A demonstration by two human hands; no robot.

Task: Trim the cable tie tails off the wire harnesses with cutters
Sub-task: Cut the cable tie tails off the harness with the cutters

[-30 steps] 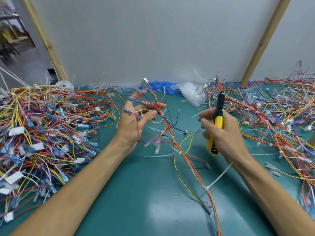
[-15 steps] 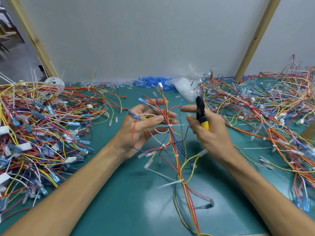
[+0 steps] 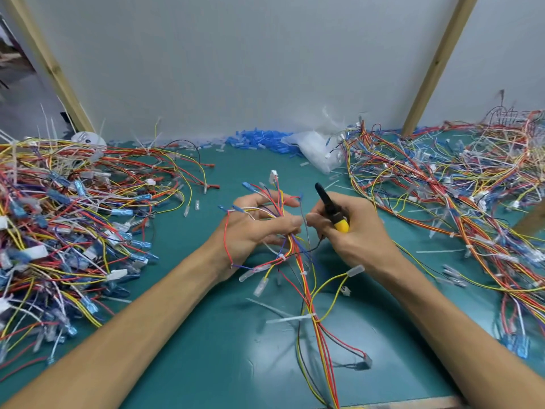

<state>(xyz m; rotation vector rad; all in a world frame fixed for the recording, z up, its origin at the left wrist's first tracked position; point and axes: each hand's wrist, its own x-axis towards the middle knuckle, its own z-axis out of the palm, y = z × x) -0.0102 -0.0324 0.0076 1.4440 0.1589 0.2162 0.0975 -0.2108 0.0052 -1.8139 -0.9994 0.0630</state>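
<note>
From the near edge of the teal desk (image 3: 206,349) a multicoloured wire harness (image 3: 320,335) runs lengthwise up into the left hand (image 3: 253,231), whose curled fingers grip it. Its white cable tie tail (image 3: 286,319) juts leftward below both hands; the right hand (image 3: 356,234) clasps yellow-handled black cutters (image 3: 331,209), nose pointing away.

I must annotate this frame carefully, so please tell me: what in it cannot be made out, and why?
Head view only.
- cutters: handles hidden inside the right hand; blades too dark and small to tell open or closed.
- wire harness: lower end cut off by the bottom edge.
- left pile: blurred, cut off by the left edge.
</note>
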